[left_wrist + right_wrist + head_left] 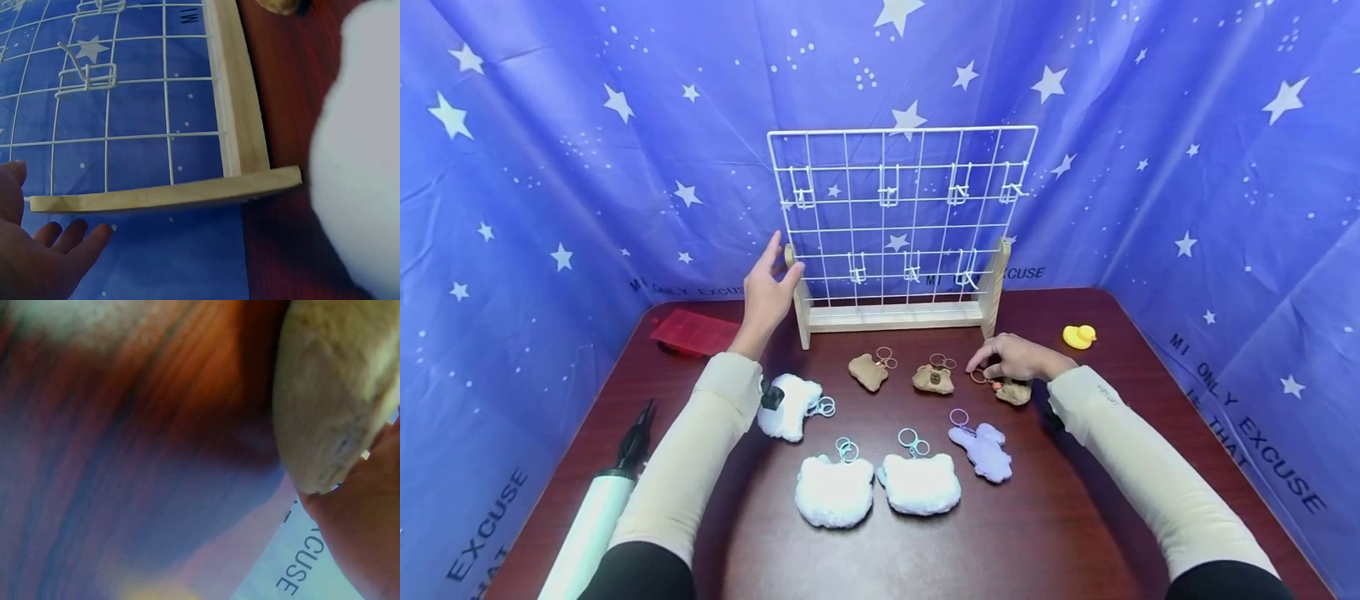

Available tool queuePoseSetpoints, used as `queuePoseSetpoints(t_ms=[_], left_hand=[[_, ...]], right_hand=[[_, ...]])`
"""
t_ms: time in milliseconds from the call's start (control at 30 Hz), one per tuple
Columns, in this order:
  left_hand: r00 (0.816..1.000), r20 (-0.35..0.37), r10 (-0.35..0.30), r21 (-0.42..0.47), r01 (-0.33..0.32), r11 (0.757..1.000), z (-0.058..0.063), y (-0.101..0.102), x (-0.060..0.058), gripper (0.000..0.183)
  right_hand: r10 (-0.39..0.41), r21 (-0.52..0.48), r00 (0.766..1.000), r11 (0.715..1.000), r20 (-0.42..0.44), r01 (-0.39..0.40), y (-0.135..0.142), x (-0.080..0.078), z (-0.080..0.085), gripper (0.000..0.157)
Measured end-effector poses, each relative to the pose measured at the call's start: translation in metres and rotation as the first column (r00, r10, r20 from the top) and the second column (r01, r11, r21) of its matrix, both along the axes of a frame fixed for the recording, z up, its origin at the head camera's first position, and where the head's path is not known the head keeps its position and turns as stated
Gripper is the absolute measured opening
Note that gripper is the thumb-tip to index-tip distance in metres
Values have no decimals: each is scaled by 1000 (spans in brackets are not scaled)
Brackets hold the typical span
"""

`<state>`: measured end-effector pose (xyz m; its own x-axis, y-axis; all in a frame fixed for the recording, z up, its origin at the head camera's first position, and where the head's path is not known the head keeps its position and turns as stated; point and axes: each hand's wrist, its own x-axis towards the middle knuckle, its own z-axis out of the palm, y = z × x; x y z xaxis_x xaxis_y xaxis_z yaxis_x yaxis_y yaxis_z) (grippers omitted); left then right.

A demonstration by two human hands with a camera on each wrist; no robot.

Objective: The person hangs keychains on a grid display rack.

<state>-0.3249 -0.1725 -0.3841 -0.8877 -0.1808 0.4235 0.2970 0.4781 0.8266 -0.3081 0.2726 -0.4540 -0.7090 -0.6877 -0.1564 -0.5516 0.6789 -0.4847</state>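
Note:
My left hand [769,292] is beside the left wooden post [162,192] of a white wire grid rack [902,227], its thumb and fingers spread apart. In the left wrist view, the fingertips show a small gap from the post. At the rack's front right, my right hand [1017,357] pinches the ring end of a brown plush keychain [1013,392]; its fingertips are partly hidden. That plush [334,394] looms large in the right wrist view. Two more brown plush keychains, one [868,372] and another [933,380], lie before the rack.
Three white plush keychains, one [790,408], another [835,492] and a third [920,483], lie nearer, beside a purple plush keychain [988,452]. Several white hooks [889,196] hang on the grid. A red tray [695,332], a hand pump [597,508] and a yellow duck [1078,337] stand around.

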Motion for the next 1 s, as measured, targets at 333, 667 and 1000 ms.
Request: queuePoseSetpoints(t_ms=[333,667,1000], left_hand=[[996,13,86,-49,-85,995,2,7,-11,53],[992,24,126,-118,-122,985,-1,0,-13,40],[991,15,135,-122,-132,984,0,-2,-15,39]], right_hand=[[-31,19,999,999,29,31,-1,3,-2,27],[-66,13,995,998,77,66,-2,6,-4,28],[-125,11,986,992,112,125,-5,0,-1,28]])
